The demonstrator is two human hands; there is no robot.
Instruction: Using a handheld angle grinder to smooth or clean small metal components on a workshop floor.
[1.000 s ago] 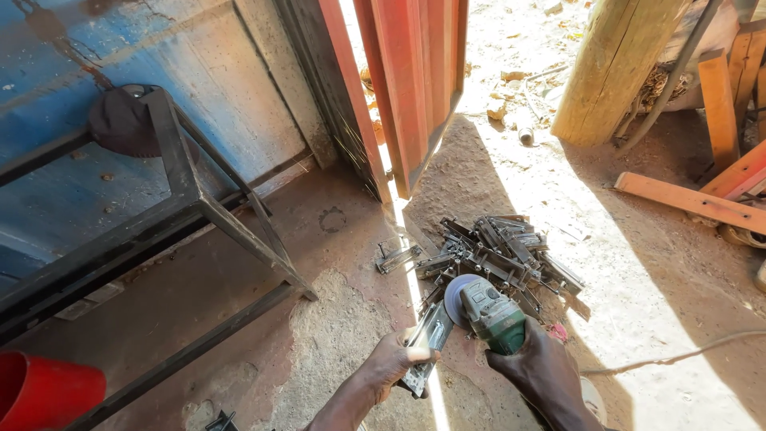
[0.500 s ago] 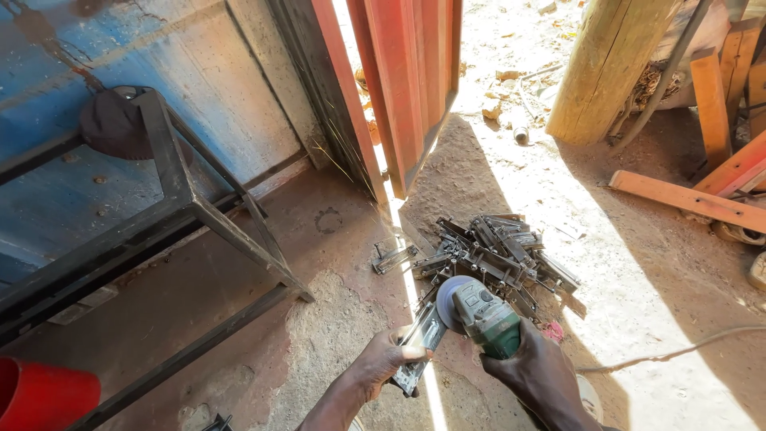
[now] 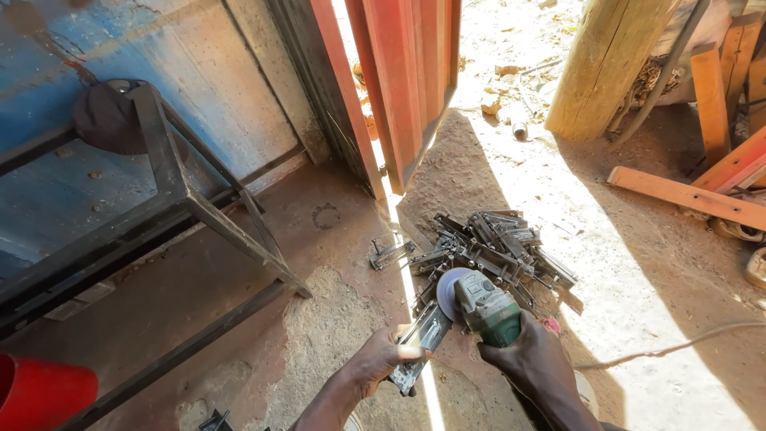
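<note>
While the left hand (image 3: 381, 361) clamps a metal bracket (image 3: 420, 341) to the ground, the right hand (image 3: 533, 361) grips a green grinder (image 3: 487, 307). Its disc (image 3: 447, 293) meets the bracket's far end, just ahead of the left hand. Running away from the person, the bracket's long axis points toward a pile of brackets (image 3: 499, 243) just beyond.

Left hand (image 3: 381, 359) and right hand (image 3: 536, 361) both clenched, arms extended forward
</note>
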